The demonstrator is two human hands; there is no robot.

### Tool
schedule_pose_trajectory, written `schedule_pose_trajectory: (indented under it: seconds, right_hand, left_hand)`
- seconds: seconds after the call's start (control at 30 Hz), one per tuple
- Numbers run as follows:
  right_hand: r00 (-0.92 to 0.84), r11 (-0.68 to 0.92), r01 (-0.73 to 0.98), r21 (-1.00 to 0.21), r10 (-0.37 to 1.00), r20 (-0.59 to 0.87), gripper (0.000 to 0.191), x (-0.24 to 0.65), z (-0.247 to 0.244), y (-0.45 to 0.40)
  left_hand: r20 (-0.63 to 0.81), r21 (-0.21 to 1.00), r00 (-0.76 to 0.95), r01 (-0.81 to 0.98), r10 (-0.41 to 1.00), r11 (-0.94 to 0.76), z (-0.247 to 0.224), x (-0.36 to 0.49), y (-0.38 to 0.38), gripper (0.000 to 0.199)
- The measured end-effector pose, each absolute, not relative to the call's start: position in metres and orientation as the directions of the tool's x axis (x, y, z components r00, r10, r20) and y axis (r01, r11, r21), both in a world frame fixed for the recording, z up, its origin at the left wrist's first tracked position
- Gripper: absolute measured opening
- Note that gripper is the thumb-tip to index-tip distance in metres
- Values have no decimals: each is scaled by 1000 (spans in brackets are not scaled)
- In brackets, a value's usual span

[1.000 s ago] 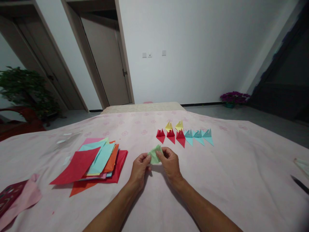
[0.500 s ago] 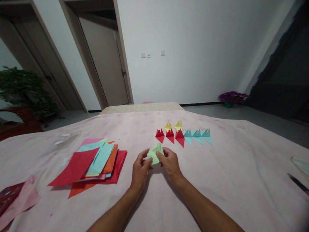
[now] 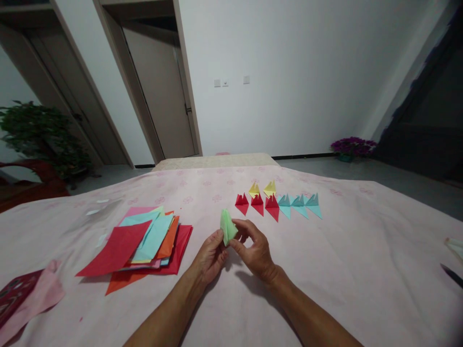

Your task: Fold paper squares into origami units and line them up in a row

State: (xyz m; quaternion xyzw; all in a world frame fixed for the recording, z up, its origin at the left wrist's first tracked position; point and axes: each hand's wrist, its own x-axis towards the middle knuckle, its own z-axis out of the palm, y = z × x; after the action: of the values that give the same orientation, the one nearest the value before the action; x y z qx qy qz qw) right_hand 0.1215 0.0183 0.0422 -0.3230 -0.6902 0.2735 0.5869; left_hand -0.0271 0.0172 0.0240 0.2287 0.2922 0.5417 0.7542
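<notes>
A partly folded sheet of light green origami paper point(image 3: 227, 227) is held upright above the table in front of me. My left hand point(image 3: 211, 255) pinches its lower left side between thumb and fingers. Around its right edge, the thumb and index finger of my right hand point(image 3: 255, 248) close on the paper. Beyond my hands stand folded paper figures: red ones point(image 3: 257, 204), light blue ones point(image 3: 299, 206) and two yellow ones point(image 3: 269, 188). Left of my hands lies a loose stack of coloured paper point(image 3: 144, 241) in red, blue, orange and pink.
A pink flowered cloth point(image 3: 325, 279) covers the table. At the left edge a dark red patterned object point(image 3: 20, 294) lies partly under pink fabric point(image 3: 43, 296). A black pointed object point(image 3: 452, 275) is at the right edge. Clear plastic point(image 3: 104, 214) lies behind the stack.
The green paper has been turned from lying broad side towards me to standing narrow and upright. My right hand has shifted to its right edge. The view has moved slightly.
</notes>
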Motion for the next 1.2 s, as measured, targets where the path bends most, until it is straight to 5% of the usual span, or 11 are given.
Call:
schedule_pose_trajectory:
  seconds: [0.5, 0.77, 1.2]
  right_hand:
    - [-250, 784, 300, -543, 614, 749, 35, 139, 54, 29]
    - [-386, 790, 351, -503, 611, 691, 4, 151, 60, 36]
    - [-428, 746, 473, -469, 660, 617, 16, 146, 61, 36]
  left_hand:
    - [-183, 604, 339, -702, 923, 378, 25, -37, 24, 21]
    - [-251, 591, 372, -672, 894, 446, 23, -40, 27, 18]
    - [-283, 635, 331, -639, 900, 435, 22, -38, 27, 14]
